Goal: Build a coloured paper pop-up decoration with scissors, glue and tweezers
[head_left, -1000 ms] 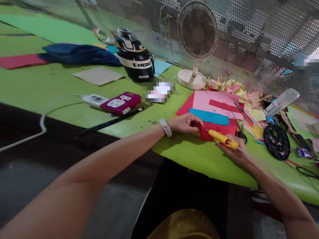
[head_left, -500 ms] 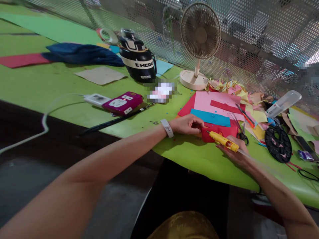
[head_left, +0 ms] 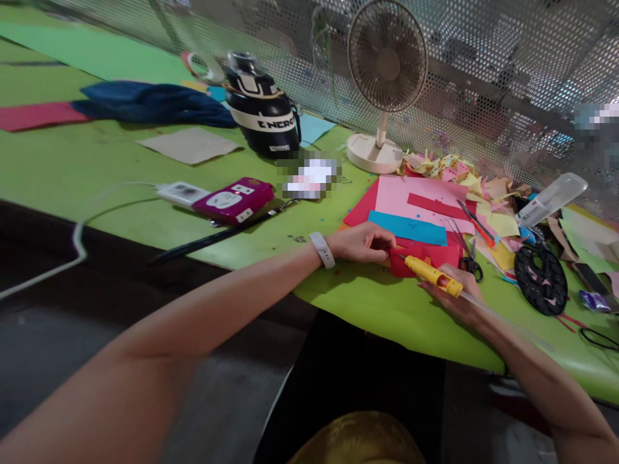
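Note:
My left hand [head_left: 365, 243], with a white band on the wrist, pinches the left edge of a small red paper piece [head_left: 400, 265] near the front edge of the green table. My right hand [head_left: 452, 287] is closed around a yellow glue gun [head_left: 432, 275], whose tip points left at the red piece. Behind the hands, a blue paper strip [head_left: 409, 228] lies across red and pink sheets [head_left: 394, 192]. Black-handled scissors [head_left: 471, 267] lie just beyond my right hand.
A fan [head_left: 374, 153] and a black bottle [head_left: 264, 122] stand at the back. On the left are a purple power socket [head_left: 235, 200], a cable and dark blue cloth [head_left: 155, 104]. Paper scraps, a cutter [head_left: 478, 223] and a black tray [head_left: 540, 280] lie right.
The view has shifted very slightly, so the left-side objects appear a little further left. Both hands keep their hold and have barely moved.

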Action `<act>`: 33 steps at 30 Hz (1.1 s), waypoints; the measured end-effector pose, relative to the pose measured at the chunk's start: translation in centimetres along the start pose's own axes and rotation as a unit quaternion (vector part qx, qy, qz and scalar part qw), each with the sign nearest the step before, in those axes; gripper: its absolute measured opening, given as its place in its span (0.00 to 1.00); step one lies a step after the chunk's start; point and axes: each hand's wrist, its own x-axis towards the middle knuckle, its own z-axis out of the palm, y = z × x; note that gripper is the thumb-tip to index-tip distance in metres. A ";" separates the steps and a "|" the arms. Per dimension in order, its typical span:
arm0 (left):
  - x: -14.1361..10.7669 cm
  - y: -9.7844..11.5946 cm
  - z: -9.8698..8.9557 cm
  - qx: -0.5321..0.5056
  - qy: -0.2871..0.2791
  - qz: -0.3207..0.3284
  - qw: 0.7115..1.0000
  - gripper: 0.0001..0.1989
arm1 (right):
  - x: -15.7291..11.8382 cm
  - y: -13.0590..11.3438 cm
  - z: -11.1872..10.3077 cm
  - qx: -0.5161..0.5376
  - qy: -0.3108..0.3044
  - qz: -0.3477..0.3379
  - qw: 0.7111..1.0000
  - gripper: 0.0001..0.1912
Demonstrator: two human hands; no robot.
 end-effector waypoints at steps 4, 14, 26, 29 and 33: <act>0.0 0.2 0.1 -0.003 -0.002 0.001 1.000 0.05 | 0.0 0.3 0.1 -0.007 -0.006 0.003 1.000 0.17; 0.0 0.3 0.1 -0.010 -0.010 -0.004 1.000 0.06 | 0.0 -0.1 -0.1 -0.007 -0.015 0.009 1.000 0.18; 0.0 0.6 0.2 -0.009 -0.021 -0.010 1.000 0.07 | 0.0 -0.2 0.0 -0.001 -0.015 -0.003 1.000 0.18; 0.0 0.6 0.2 -0.008 -0.015 -0.002 1.000 0.06 | 0.0 0.0 0.1 -0.004 -0.012 -0.004 1.000 0.18; -0.1 0.6 0.3 -0.013 -0.018 -0.004 1.000 0.07 | -0.1 0.2 0.2 0.013 -0.014 0.000 1.000 0.16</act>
